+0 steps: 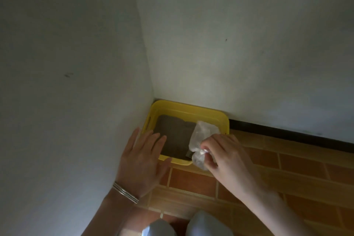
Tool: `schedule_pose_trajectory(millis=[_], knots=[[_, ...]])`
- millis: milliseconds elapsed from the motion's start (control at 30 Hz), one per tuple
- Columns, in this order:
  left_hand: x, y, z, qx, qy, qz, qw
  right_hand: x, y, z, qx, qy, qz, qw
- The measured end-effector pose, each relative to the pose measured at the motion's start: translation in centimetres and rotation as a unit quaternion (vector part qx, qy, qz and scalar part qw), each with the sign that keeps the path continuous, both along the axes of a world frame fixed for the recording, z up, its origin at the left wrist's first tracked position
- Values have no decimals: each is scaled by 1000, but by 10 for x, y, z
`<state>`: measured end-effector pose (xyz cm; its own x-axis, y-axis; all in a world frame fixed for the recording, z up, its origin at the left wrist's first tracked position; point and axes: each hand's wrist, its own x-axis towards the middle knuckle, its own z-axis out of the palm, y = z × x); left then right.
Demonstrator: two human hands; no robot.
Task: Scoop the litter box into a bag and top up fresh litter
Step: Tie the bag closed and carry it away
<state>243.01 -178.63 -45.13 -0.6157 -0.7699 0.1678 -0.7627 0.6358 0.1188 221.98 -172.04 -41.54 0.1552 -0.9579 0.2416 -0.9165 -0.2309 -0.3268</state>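
A yellow litter box (191,109) sits on the floor (287,168), pushed right into the corner. The left wall (67,63) is tight against its left side and the far wall (249,44) is tight against its far side. Both walls are white. So the box can only be reached from the near side and the right side. Inside the box is flat gray-brown litter (172,136).

The left hand (141,161) is over the near left corner of the box. Its grip is wide open, with the fingers straight and spread, and it holds nothing. The fingers point out over the litter and hide part of the yellow rim. I cannot tell if the hand touches the rim. A silver bracelet (125,191) is on that wrist.

The right hand (228,159) is at the near right side of the box. Its grip is closed in a pinch on a clear plastic bag (203,134). The bag is crumpled and sticks up over the right part of the litter, so it hides some of the box. A small dark thing shows just under the bag, but it is too small to tell what it is.

A black strip (287,132) runs along the bottom of the far wall. The floor has orange and brown tiles. Two knees (208,224) in light cloth are at the near edge.
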Motion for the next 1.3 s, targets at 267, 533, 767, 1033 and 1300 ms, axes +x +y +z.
schedule_pose_trajectory(millis=[267,533,767,1033,1300], knots=[[-19,23,167,13,0,-31,999,-15,25,166,11,28,-44,999],[-32,34,309,12,11,-73,997,-18,62,304,-5,14,-92,996],[-39,40,392,18,26,-138,990,-9,92,383,-4,-6,-152,988],[-69,59,442,41,22,-224,973,-10,134,422,-21,17,-243,970],[-122,86,454,15,13,-368,930,-23,184,429,-16,49,-361,931]])
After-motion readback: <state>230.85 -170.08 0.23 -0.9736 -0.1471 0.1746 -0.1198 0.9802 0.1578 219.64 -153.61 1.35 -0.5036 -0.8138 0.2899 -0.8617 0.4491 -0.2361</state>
